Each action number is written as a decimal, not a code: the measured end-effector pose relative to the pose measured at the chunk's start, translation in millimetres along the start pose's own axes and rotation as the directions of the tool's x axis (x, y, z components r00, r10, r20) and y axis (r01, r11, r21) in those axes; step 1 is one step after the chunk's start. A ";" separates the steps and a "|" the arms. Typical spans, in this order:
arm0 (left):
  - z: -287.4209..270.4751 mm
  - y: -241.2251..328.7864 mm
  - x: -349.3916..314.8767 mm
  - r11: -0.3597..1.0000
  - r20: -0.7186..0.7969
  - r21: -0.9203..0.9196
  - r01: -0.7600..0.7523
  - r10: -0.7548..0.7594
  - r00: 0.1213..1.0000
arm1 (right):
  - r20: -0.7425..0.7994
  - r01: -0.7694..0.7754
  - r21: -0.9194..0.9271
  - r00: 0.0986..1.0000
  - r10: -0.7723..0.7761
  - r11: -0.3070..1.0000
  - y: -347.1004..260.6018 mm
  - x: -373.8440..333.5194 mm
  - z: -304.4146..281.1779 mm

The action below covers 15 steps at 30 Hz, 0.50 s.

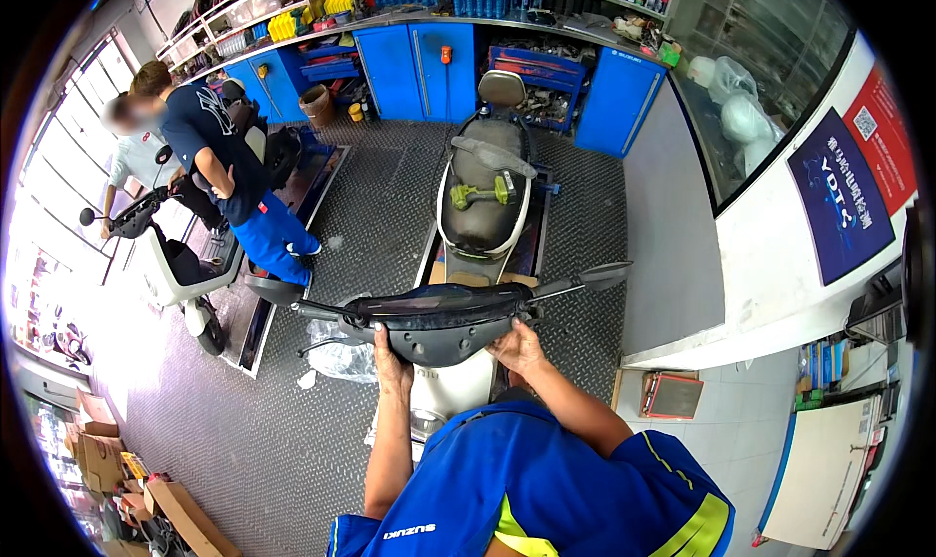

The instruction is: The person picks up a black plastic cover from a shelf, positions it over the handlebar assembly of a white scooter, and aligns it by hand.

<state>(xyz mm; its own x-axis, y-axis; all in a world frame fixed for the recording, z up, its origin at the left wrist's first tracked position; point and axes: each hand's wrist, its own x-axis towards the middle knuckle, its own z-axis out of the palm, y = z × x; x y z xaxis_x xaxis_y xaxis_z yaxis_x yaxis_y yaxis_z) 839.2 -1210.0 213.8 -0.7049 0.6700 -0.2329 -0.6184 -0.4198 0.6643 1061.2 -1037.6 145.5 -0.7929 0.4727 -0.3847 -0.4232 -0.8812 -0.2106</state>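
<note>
In front of me stands a scooter, and its dark grey handlebar cover (448, 338) lies between my hands. My left hand (390, 364) grips the cover's near edge at the left, thumb up along it. At its right end, my right hand (519, 348) holds the lower edge, fingers partly hidden behind it. A black mirror (604, 275) sticks out to the right, another mirror (273, 289) to the left. Below the cover shows the white front body (453, 384). On the dark seat (478, 228) rests a green cordless power tool (483, 192), with a grey strip-shaped part (492, 155) beyond it.
Crumpled see-through plastic (343, 357) lies on the ribbed floor, left of the scooter. Further left, two people stand by a white scooter (180, 274) on a low platform. Blue cabinets (390, 70) line the back. A half wall (673, 235) rises at the right; cardboard boxes (102, 460) sit lower left.
</note>
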 end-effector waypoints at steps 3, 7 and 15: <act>-4.0 -2.0 1.4 1.000 -0.021 -0.012 0.011 -0.011 1.000 | -0.023 0.010 -0.016 1.000 -0.010 1.000 0.9 1.8 -4.1; -1.8 -1.6 1.0 1.000 -0.031 -0.017 0.021 -0.021 0.999 | 0.013 -0.018 0.021 1.000 0.018 1.000 0.0 0.9 -5.3; -0.6 -3.4 1.6 0.999 -0.094 -0.045 -0.012 0.007 0.996 | 0.018 0.009 0.031 1.000 -0.010 0.999 2.0 -1.6 5.4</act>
<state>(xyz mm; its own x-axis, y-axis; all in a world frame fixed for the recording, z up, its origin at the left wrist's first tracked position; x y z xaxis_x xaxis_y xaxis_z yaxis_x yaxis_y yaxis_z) 839.9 -1207.9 210.8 -0.7388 0.6066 -0.2934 -0.6253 -0.4548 0.6342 1059.3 -1040.1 150.6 -0.7966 0.4812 -0.3659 -0.4441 -0.8765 -0.1859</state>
